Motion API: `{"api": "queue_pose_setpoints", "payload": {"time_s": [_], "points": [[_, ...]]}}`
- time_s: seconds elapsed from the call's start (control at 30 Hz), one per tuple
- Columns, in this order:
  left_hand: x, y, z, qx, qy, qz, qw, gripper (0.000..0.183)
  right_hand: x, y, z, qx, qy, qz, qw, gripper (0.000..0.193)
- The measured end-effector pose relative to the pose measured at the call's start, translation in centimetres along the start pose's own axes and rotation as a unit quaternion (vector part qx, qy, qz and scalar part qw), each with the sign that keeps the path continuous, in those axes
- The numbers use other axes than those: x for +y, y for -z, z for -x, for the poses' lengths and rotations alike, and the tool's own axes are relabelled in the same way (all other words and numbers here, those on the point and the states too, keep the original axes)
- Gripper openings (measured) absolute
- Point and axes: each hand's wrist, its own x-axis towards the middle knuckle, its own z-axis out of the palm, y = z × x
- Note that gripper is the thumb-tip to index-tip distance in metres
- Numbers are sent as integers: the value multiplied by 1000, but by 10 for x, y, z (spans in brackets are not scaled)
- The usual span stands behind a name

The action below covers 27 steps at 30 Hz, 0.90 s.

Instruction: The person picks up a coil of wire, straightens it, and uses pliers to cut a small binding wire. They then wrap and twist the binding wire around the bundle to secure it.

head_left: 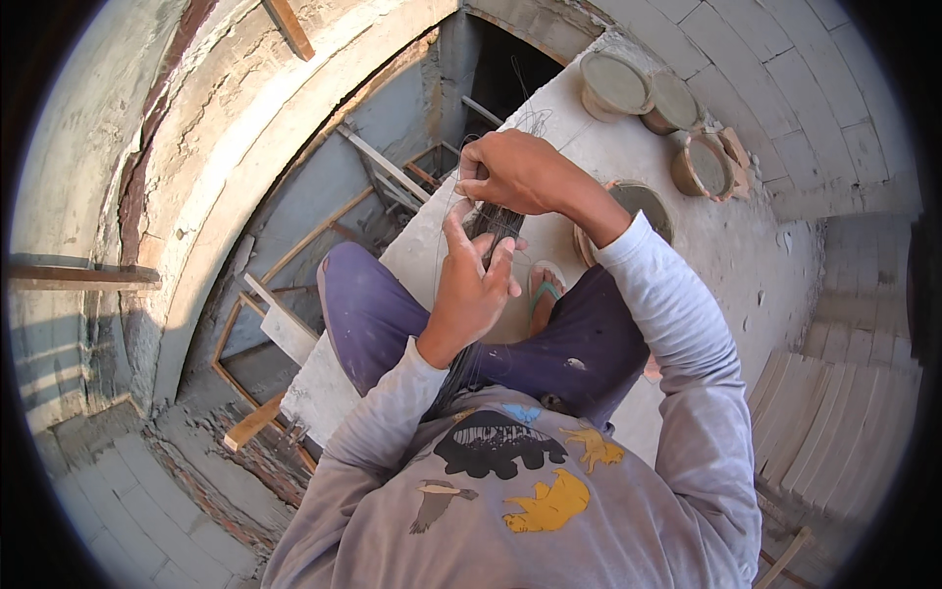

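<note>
— While both hands are that busy, what worries you most?

— The perch. The person sits on a slab point(687, 236) of pale rough concrete, one knee out past its edge, and beside that edge the drop falls to planks point(388, 167) and rubble. A hard tug, I reckon, could tip the weight outward.

— And the wire?

— The wires point(496, 224) run as a dark, thin bundle from above the slab's edge down toward the lap. The right hand point(520, 172) is closed in a fist round the top of the bundle. The left hand point(471, 285) is half open just below it, fingers point(453, 224) spread, tips touching the strands. Stray ends fan out above the fist, hair-fine. My guess is they could prick a finger, or the bundle could slip and tangle.

— What else is on the slab?

— Four round bowls point(613, 83) at its far side, well apart from the hands. Shallow, clay-brown rims, filled with something flat and grey. One sits close behind the right wrist; a backward elbow might knock it, I'd say.

— Anything soft about?

— Only clothes: a grey long-sleeved shirt point(510, 491) with printed animals, purple trousers point(368, 304), and a sandal point(543, 290) with a green strap under the hands. Past the slab stands a wall point(785, 69) of smooth pale blocks.
</note>
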Motion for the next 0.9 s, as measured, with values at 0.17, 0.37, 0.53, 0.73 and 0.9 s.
{"api": "queue_pose_setpoints", "payload": {"time_s": [0.17, 0.37, 0.53, 0.73, 0.9], "points": [[3, -4, 2, 29, -17, -27, 999, 66, 3, -3, 0, 39, -7, -10, 999, 26], [13, 6, 0, 61, 17, -28, 998, 52, -10, -12, 41, 289, 78, -53, 953, 25], [16, 20, -2, 80, 53, 55, 994, 47, 1, -54, 79, 460, -125, -431, 766, 27], [16, 31, -6, 38, 84, 118, 989, 31, 5, -124, 76, 182, -69, -602, 774, 39], [18, 38, -1, 52, 84, 157, 983, 26, -1, -133, 67, 151, -30, -671, 726, 48]]}}
